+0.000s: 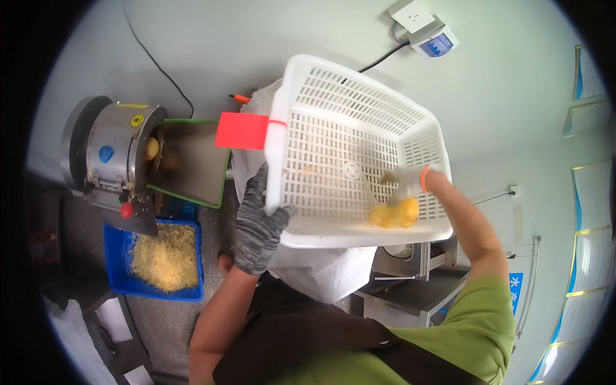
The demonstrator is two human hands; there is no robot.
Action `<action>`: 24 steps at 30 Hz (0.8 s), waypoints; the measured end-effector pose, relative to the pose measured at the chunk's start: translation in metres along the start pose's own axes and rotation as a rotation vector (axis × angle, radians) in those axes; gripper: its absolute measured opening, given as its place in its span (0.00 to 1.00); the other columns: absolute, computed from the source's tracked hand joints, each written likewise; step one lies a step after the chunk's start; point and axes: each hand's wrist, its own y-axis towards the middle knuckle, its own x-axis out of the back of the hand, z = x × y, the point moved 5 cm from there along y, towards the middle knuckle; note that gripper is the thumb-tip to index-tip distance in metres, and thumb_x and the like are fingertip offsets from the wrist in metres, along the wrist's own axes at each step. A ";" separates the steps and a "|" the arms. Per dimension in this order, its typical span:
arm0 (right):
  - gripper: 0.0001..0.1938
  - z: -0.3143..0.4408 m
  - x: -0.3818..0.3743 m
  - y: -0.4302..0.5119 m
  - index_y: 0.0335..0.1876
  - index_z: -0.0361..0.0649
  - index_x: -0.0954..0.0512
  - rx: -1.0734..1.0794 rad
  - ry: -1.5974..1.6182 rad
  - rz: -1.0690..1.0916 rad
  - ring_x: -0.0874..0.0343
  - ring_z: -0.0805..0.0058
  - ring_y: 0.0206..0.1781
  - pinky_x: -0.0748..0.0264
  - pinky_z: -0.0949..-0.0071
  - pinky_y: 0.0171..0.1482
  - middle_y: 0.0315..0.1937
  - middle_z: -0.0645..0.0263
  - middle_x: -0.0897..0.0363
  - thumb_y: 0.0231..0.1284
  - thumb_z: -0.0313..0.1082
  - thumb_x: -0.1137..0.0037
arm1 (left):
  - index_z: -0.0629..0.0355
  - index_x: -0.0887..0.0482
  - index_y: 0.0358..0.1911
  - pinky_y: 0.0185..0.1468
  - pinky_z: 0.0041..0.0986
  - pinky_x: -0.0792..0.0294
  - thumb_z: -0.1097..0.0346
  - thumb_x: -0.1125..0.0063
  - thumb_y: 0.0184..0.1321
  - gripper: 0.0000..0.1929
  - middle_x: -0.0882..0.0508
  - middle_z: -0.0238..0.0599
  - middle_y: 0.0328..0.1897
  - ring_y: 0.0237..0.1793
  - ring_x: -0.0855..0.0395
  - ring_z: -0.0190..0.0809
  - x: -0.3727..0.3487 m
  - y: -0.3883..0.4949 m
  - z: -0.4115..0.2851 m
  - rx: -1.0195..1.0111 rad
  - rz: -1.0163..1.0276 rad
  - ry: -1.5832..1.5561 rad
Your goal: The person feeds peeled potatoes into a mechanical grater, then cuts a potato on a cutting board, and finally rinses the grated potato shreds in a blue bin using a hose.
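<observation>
My left hand (260, 224), in a grey knit glove, grips the near left corner of a white perforated plastic basket (337, 240), with the thumb over the rim. The basket tilts towards me. Inside it, several peeled yellow potatoes (394, 214) lie together near the front right. Just above them is my right hand (406, 183), gloved with an orange cuff and blurred by motion; whether its fingers hold anything is unclear. A red tag (242, 131) hangs from the basket's left rim.
Left stands a metal cutting machine (113, 149) with a red knob and a green-edged feed tray (192, 159); a potato (152, 148) sits at its opening. Below, a blue crate (154, 294) holds shredded potato (166, 260). Wall sockets (413, 17) and steel equipment (409, 293) are to the right.
</observation>
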 end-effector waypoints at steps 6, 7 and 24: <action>0.42 -0.029 -0.037 -0.027 0.62 0.45 0.34 0.046 -0.120 -0.135 0.30 0.57 0.58 0.33 0.67 0.60 0.50 0.51 0.29 0.33 0.48 0.32 | 0.65 0.35 0.63 0.58 0.28 0.34 0.82 0.44 0.44 0.35 0.26 0.45 0.57 0.54 0.26 0.39 -0.021 0.009 -0.008 -0.114 -0.032 0.022; 0.42 -0.021 -0.042 -0.030 0.63 0.45 0.36 0.118 -0.133 -0.115 0.31 0.57 0.59 0.33 0.67 0.61 0.54 0.51 0.32 0.35 0.46 0.34 | 0.65 0.35 0.63 0.59 0.28 0.34 0.82 0.44 0.44 0.35 0.26 0.44 0.57 0.54 0.26 0.39 -0.022 0.008 -0.005 -0.074 -0.036 -0.013; 0.37 0.091 0.026 -0.004 0.63 0.41 0.39 0.438 0.916 -0.354 0.31 0.59 0.59 0.26 0.63 0.57 0.56 0.52 0.32 0.41 0.30 0.38 | 0.63 0.34 0.63 0.60 0.28 0.36 0.78 0.41 0.44 0.36 0.27 0.42 0.59 0.56 0.28 0.37 0.000 -0.013 -0.020 -0.001 -0.029 0.076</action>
